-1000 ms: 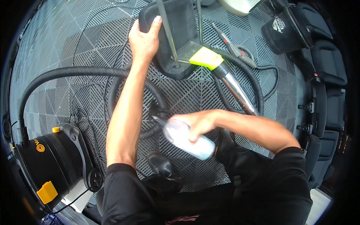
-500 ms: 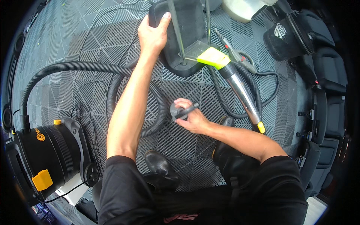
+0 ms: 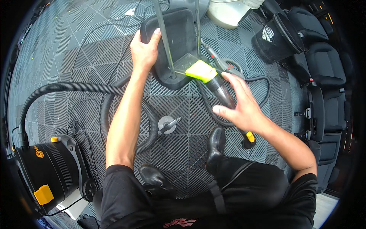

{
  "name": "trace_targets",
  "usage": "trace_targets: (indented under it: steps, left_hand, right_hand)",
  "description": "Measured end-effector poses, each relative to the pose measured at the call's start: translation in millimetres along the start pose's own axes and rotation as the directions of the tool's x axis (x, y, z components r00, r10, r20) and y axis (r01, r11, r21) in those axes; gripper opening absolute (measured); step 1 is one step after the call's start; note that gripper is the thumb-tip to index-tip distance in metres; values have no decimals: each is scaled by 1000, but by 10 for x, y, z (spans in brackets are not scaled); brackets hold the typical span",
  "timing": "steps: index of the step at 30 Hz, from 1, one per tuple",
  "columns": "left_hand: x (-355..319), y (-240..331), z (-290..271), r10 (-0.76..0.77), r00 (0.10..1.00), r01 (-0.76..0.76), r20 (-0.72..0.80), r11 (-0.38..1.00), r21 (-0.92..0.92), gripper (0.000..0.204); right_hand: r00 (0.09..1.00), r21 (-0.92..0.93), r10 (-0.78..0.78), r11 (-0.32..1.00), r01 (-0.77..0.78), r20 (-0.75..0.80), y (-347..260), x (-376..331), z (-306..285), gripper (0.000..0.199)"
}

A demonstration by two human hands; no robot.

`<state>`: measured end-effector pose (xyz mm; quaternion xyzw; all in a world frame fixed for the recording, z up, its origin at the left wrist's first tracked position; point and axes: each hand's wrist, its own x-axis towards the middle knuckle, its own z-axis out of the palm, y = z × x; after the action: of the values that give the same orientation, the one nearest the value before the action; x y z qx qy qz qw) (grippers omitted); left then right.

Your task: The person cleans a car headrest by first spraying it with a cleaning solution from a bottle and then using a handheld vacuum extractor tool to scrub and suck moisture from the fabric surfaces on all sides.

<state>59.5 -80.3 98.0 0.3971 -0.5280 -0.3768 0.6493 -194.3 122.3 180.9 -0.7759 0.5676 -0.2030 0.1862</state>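
Note:
At the upper middle, my left hand (image 3: pixel 145 52) grips the left edge of a dark fabric car headrest (image 3: pixel 181 32), its two metal posts pointing up. The clear, bright yellow-green nozzle (image 3: pixel 202 71) of an extractor wand (image 3: pixel 222 92) overlaps the headrest's near right corner. Over the wand's tube, my right hand (image 3: pixel 244 105) is open, thumb and fingers apart; whether it touches the tube I cannot tell. On the floor lies a round grey tool with a dark handle (image 3: pixel 167 124), its underside hidden.
A black and yellow vacuum machine (image 3: pixel 57 168) stands at the left, its thick ribbed hose (image 3: pixel 72 87) looping across the grated floor tiles (image 3: pixel 183 160). A grey spray gun (image 3: pixel 218 60), a black bucket (image 3: pixel 276 40) and a pale container (image 3: pixel 227 15) sit beyond. Car seats (image 3: pixel 324 68) line the right.
My right hand has let go of the round grey tool, leaving it on the floor, and moved right and up, opening over the wand. My left hand still grips the headrest.

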Motion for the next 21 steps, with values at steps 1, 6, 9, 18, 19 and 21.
trace_targets:
  steps: [1, 6, 9, 18, 19, 21]
  left_hand:
    - [12, 32, 76, 18, 1000, -18, 14, 1000, 24, 32]
    - [77, -11, 144, 57, 996, -64, 62, 991, 119, 31]
    - [91, -57, 84, 18, 998, -26, 55, 988, 155, 30]
    - [23, -118, 322, 181, 983, -169, -30, 957, 234, 25]
    - [22, -107, 362, 227, 974, -211, -31, 941, 265, 24]
    - [5, -70, 413, 224, 974, -213, -15, 941, 263, 26]
  right_hand:
    - [985, 225, 142, 961, -161, 100, 111, 36, 50, 83]
    - [850, 452, 344, 733, -509, 399, 173, 361, 136, 80]
    - [847, 353, 340, 797, -490, 409, 186, 378, 141, 78]
    - [851, 293, 384, 820, -492, 358, 252, 157, 43, 76]
    - [833, 310, 404, 793, -525, 378, 248, 157, 24, 77]
    - [793, 344, 443, 731, -590, 418, 232, 159, -16, 79]
